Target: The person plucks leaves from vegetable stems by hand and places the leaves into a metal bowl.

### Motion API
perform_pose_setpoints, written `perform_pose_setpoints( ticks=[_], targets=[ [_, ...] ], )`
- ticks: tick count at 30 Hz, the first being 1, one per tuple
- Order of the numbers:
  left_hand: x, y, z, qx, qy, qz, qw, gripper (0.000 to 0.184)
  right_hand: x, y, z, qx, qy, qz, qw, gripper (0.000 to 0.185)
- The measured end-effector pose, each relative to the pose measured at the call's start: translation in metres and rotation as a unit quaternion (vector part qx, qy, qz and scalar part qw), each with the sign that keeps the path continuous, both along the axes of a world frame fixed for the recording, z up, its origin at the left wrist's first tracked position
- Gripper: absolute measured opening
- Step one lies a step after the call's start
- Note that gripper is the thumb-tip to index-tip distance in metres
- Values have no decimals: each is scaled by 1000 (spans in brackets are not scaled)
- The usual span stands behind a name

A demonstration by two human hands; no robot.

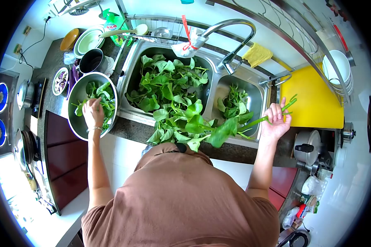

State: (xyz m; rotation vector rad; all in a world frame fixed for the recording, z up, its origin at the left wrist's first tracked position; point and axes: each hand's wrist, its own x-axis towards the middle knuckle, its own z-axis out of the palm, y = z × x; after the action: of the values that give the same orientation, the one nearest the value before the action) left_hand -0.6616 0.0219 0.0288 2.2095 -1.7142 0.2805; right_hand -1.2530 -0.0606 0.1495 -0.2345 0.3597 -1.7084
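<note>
My right hand [275, 122] is closed around the stalk of a leafy green stem [257, 121], to the right of the sink. Its leaves [223, 132] stretch left, slightly blurred, over the counter's front edge. My left hand [93, 112] is down in a large metal bowl [73, 123], fingers bent together among picked leaves [107, 99]; a bit of green shows beside the fingertips, which are partly hidden. A big heap of leafy greens [165, 84] fills the left sink basin and spills over its front edge. A smaller bunch of greens [237, 101] lies in the right basin.
A chrome faucet [251, 31] arches over the sink. A black pot [91, 61], stacked bowls [88, 41] and a small bowl of chopped pieces [61, 81] stand at the left. A yellow board [313, 99] and a pressure cooker [307, 148] are at the right.
</note>
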Motion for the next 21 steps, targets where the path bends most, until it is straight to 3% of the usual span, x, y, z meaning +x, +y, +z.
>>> perform_pose_setpoints(
  ticks=[2,5,15,17,21],
  targets=[
    [4,5,-21,50,54,-21,997,32,7,-2,3,-7,-15,2,1000,39],
    [-10,3,-28,10,79,-62,995,37,7,-5,9,-17,-39,3,999,37],
    [-50,-10,-1,-53,60,-61,995,39,2,-10,16,-32,-51,-3,998,34],
    [-58,-11,6,-55,62,-59,995,38,-1,-10,15,-21,-31,-27,999,34],
    [-67,-9,16,-79,76,-75,991,36,-8,-11,13,-79,194,-126,970,35]
  ],
)
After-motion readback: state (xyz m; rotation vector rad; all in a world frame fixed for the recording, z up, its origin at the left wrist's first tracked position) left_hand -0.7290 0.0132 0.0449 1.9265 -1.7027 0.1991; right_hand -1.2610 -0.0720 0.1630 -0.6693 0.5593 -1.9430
